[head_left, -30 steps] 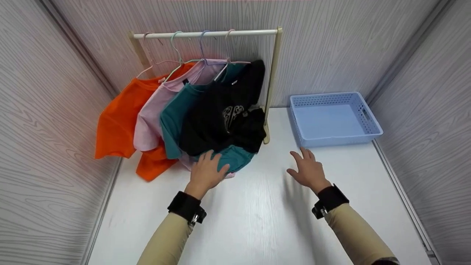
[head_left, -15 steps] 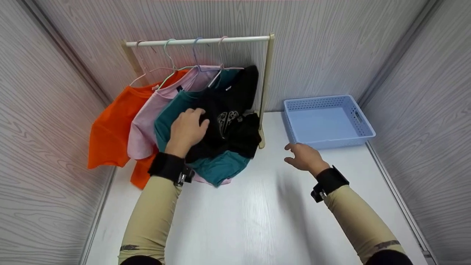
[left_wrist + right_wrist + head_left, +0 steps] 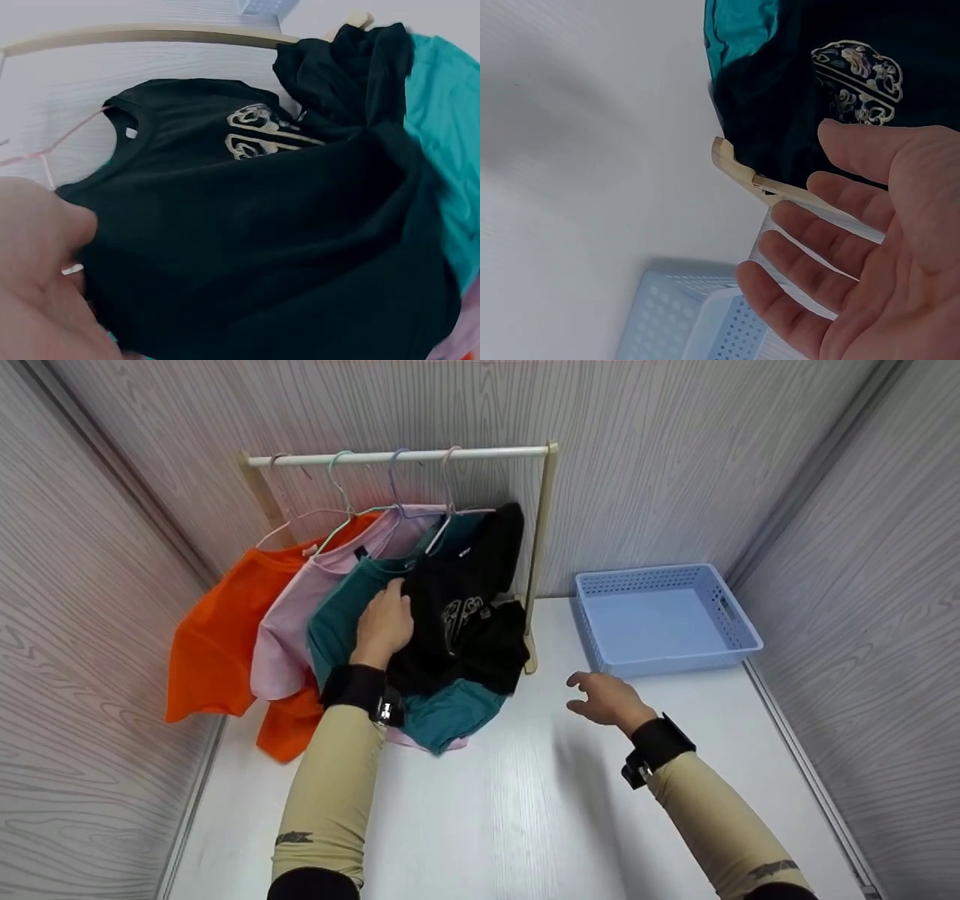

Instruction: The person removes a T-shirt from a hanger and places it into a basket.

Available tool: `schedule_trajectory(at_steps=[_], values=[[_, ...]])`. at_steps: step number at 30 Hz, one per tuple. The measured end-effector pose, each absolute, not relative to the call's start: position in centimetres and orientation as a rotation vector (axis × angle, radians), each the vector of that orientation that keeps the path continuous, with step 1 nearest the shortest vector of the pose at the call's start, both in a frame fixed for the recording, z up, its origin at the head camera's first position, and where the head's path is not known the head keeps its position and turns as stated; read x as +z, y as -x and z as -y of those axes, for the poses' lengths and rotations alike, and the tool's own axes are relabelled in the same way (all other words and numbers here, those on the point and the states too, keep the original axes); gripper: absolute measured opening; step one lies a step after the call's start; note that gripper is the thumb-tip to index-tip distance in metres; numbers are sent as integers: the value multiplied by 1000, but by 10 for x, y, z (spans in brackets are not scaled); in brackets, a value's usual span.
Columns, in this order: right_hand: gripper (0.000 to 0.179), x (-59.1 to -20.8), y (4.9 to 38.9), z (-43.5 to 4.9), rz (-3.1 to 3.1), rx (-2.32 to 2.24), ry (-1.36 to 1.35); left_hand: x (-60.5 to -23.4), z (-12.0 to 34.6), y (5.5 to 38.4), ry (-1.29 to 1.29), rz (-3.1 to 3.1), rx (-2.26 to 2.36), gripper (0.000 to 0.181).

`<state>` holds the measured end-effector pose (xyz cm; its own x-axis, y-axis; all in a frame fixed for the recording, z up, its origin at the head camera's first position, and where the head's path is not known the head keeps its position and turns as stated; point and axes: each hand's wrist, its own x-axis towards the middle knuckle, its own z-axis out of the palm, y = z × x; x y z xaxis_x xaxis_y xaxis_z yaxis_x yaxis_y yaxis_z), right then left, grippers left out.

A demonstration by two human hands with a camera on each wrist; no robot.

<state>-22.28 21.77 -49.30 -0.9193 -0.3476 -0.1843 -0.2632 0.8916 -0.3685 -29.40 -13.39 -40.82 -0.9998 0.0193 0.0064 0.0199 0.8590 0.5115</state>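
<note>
A black T-shirt [image 3: 431,664] with an embroidered gold emblem hangs foremost on the rack, on a pink hanger [image 3: 34,156]. My left hand [image 3: 384,624] pinches its near shoulder beside the neckline; in the left wrist view the thumb lies on the black cloth, and a small white hanger tip [image 3: 73,269] peeks out below it. Behind hang a teal shirt [image 3: 334,622], a pink shirt [image 3: 277,649] and an orange shirt [image 3: 214,637], partly covered by one another. My right hand [image 3: 602,697] hovers over the table, palm inward, fingers relaxed and holding nothing.
The rack has a white rail [image 3: 495,453] and a wooden right post [image 3: 541,555]. A pale blue basket [image 3: 660,619] stands at the back right, beyond my right hand. Grey wood-grain walls enclose the white table [image 3: 480,810] at the back and sides.
My left hand has risen from the teal cloth at the hem to the black T-shirt's shoulder and now pinches it. My right hand stays near the basket, fingers a little more bent.
</note>
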Motion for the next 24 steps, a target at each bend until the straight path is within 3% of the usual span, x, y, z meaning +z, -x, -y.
schedule_trajectory(at_steps=[9,24], values=[[44,-498,217,-213,-2792,-450,453,-408,130,291,-133,2876,-829,38],[56,-497,212,-219,-2829,-381,457,-379,170,268,25,2691,-680,35]])
